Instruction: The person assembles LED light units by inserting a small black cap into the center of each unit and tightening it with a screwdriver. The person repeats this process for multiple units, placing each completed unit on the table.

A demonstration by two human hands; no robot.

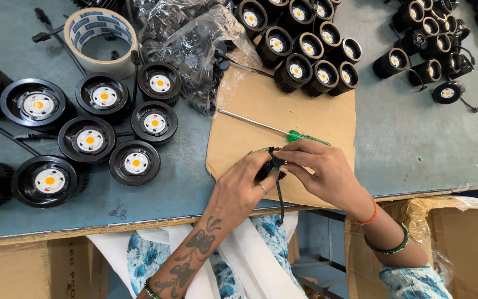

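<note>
Black finned lamp housing point(268, 166) sits pinched between both hands over the cardboard sheet point(305, 119), left hand point(244, 185) cupping it, right hand point(319, 169) gripping its top. It looks rigid, light, probably sharp-finned; best held by the rim, not the dangling cable point(279, 202).

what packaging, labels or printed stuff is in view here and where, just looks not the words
Tape roll: top left on the table, flat ring, cream with blue print.
Plastic bags: top centre, clear, crumpled, dark parts inside.
Cardboard sheet: centre, flat, brown, under both hands.
Left carton: bottom left below the table edge, brown, faint print.
Right carton: bottom right, brown, open, clear plastic liner.
</note>
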